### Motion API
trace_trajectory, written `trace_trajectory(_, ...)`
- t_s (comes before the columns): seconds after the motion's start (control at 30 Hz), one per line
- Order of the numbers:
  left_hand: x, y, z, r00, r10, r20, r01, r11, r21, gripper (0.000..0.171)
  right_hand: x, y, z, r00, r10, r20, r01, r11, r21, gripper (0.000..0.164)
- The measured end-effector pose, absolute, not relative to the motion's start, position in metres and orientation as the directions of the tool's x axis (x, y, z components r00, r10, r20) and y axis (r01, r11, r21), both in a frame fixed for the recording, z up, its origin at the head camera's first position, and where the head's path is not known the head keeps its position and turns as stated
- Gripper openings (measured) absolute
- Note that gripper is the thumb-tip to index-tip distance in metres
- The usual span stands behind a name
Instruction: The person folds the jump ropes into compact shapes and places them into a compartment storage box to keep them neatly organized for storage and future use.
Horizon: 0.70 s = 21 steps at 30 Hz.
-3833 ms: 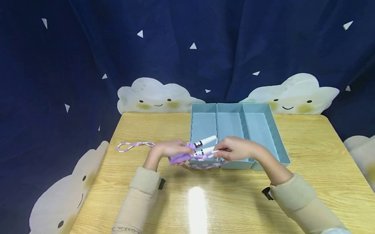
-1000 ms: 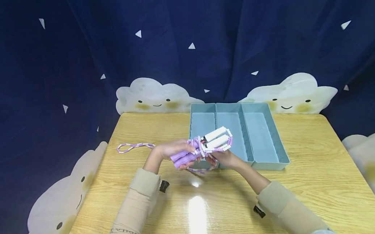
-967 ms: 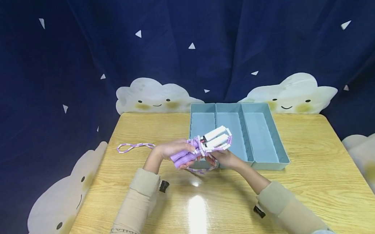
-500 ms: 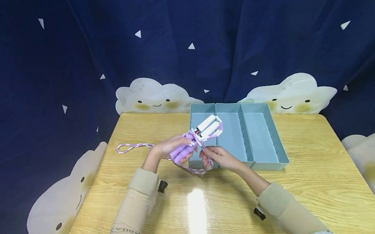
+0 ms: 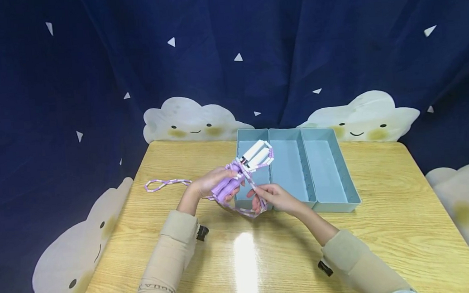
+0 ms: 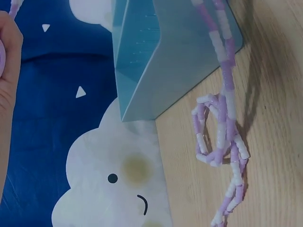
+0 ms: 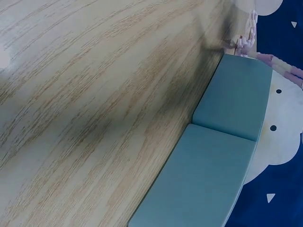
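A jump rope with purple grips and white handle ends (image 5: 255, 153) is in my left hand (image 5: 213, 180), which grips both handles side by side, tilted up to the right. Its purple-and-white beaded cord (image 5: 247, 173) crosses round the handles and loops past their white ends. My right hand (image 5: 278, 199) pinches a strand of that cord just below and right of the handles. A trailing loop (image 5: 165, 183) lies on the table to the left. In the left wrist view the beaded cord (image 6: 228, 94) hangs down to the table; part of my left hand (image 6: 9, 56) shows.
A pale blue tray (image 5: 336, 206) with three long compartments stands right behind the hands; the handles reach over its left compartment. The wooden table (image 5: 291, 260) extends in front and on both sides. A dark blue curtain (image 5: 212, 66) with cloud shapes hangs behind.
The handles have shifted left and turned more upright. My right hand has come out from beneath them and now holds a strand on their near right side. The trailing loop stays put.
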<state>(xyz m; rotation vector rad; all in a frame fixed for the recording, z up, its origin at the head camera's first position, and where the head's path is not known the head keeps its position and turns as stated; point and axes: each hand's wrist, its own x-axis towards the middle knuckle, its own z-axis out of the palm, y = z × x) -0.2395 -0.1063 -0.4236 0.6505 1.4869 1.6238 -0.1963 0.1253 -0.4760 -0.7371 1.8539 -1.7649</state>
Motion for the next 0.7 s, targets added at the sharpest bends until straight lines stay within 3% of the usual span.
trace_trajectory(0.5,-0.246,-0.112,-0.434,-0.567,0.818,-0.101,-0.199,-0.016,0.98,0.035,-0.196,0.129,-0.473,-0.723,-0.691,0.0,-0.013,0.013,-1.0,0.043)
trace_trajectory(0.6,-0.248,-0.113,-0.437,-0.567,0.819,-0.083,-0.19,-0.033,0.981,0.048,-0.196,0.13,-0.474,-0.722,-0.692,0.006,-0.018,0.01,-1.0,0.043)
trace_trajectory(0.7,-0.249,-0.114,-0.439,-0.572,0.816,-0.081,-0.198,-0.041,0.979,0.051,-0.197,0.131,-0.475,-0.727,-0.686,0.005,-0.024,0.019,-1.0,0.041)
